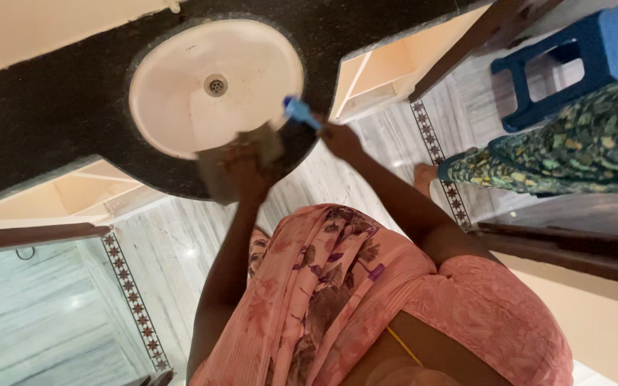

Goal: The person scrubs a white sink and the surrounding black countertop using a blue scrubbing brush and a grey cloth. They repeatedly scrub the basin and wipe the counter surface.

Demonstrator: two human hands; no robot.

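A white oval sink (180, 93) with a metal drain (215, 86) is set in a black speckled counter (51, 121). My left hand (246, 171) presses a grey cloth (212, 168) on the counter's front edge, just below the sink rim. My right hand (339, 137) is closed on a small blue handled object (299, 111), whose tip rests at the sink's right rim. I cannot tell whether it is a brush or a bottle. Both arms reach out from my pink flowered garment (337, 286).
Another person in green patterned clothes (574, 150) stands at the right, one foot (423, 177) on the marble floor. A blue plastic stool (581, 57) is behind them. Open cream shelves (380, 71) lie under the counter. Dark wooden door frames (566, 246) flank the floor.
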